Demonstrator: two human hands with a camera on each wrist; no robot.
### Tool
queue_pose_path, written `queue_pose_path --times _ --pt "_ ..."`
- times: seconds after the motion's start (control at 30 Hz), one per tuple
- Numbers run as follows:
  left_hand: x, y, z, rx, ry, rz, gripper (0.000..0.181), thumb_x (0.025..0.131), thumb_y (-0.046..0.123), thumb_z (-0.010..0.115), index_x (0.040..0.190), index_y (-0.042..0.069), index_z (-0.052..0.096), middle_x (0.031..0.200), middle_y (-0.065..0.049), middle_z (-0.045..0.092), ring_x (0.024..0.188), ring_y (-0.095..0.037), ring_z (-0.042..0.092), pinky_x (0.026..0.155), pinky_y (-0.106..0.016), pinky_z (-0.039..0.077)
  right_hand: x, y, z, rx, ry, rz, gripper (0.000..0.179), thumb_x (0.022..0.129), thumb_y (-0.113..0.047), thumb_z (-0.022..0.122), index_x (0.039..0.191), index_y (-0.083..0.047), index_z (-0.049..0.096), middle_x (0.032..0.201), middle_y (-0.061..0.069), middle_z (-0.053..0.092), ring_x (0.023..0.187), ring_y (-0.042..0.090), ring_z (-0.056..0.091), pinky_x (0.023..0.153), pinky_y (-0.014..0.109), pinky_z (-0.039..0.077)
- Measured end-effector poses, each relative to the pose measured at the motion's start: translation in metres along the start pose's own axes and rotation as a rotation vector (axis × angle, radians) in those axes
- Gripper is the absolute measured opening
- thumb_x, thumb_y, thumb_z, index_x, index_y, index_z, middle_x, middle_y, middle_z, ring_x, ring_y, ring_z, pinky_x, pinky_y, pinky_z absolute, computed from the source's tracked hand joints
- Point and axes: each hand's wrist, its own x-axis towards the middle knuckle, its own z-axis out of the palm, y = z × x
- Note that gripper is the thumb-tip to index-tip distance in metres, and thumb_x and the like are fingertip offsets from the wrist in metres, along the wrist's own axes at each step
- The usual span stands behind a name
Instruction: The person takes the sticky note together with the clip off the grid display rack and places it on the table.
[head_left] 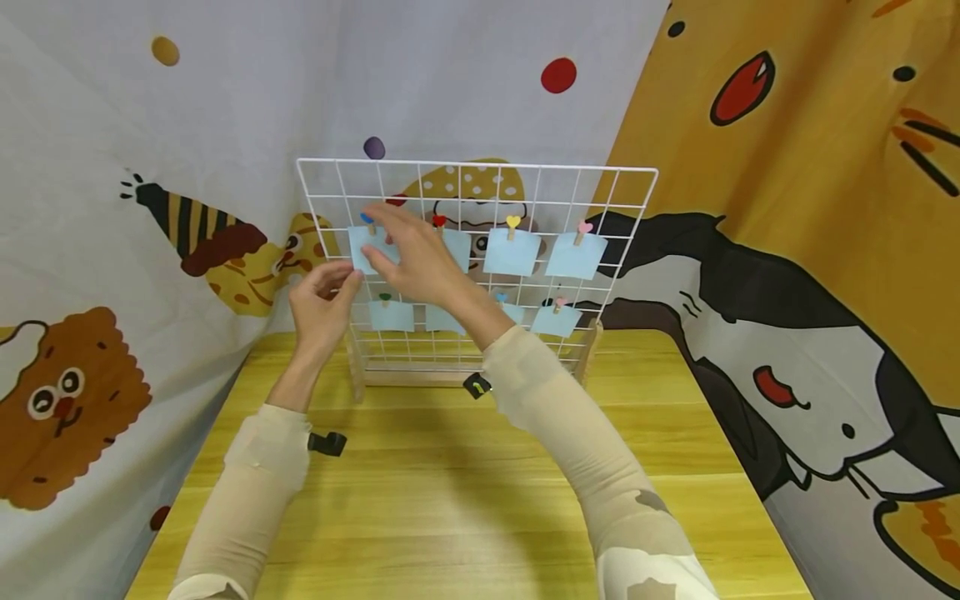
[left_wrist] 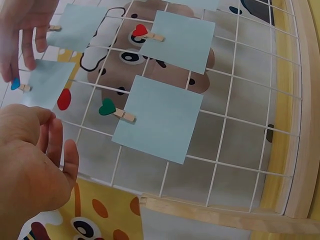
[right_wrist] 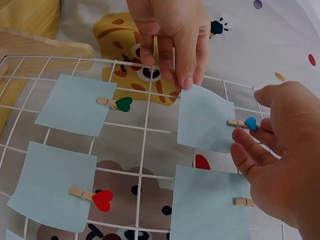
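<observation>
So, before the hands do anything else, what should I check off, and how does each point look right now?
1. Top-left note has a clip: ok, the blue-heart clip sits on its edge.
2. Clip bites a wire too: cannot tell.
3. Left hand steadies the note: ok, it pinches the lower-left corner.
4. Right hand well clear of the clip: not ok, its fingers are right around it.
5. Other top-row notes clipped: ok, with red, yellow and pink hearts.
6. Wire rack upright on the table: ok.
</observation>
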Motion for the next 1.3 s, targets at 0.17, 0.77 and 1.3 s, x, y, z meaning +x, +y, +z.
queue_pose_path --times 0.17,0.77,1.3 --pt "-0.001 0.001 -0.001 0.012 0.001 0.002 0.019 0.106 0.009 0.079 0.122 0.000 0.083 0.102 0.014 0.082 0.092 0.000 0.075 0.079 -0.012 0.059 0.001 0.001 0.002 -0.041 -0.009 -0.024 0.058 0.114 -0.021 0.067 0.165 0.001 0.052 0.173 0.020 0.054 0.106 0.026 0.076 0.094 0.033 0.062" --pt "0.002 -0.001 -0.004 0.008 -0.028 0.007 0.021 0.106 0.014 0.080 0.122 0.000 0.082 0.101 0.017 0.084 0.092 0.001 0.076 0.080 -0.013 0.061 0.009 0.007 0.012 0.125 0.175 -0.016 0.024 0.109 -0.007 0.074 0.130 0.004 0.078 0.143 0.019 0.076 0.089 0.021 0.072 0.077 0.019 0.053" --pt "0.002 -0.004 -0.005 0.000 -0.029 0.030 0.021 0.104 0.013 0.082 0.120 -0.001 0.082 0.098 0.021 0.082 0.090 0.001 0.076 0.077 -0.012 0.060 0.012 0.008 0.020 0.126 0.311 0.013 0.012 0.106 -0.006 0.078 0.112 0.001 0.085 0.121 0.015 0.085 0.072 0.014 0.058 0.065 0.015 0.041"
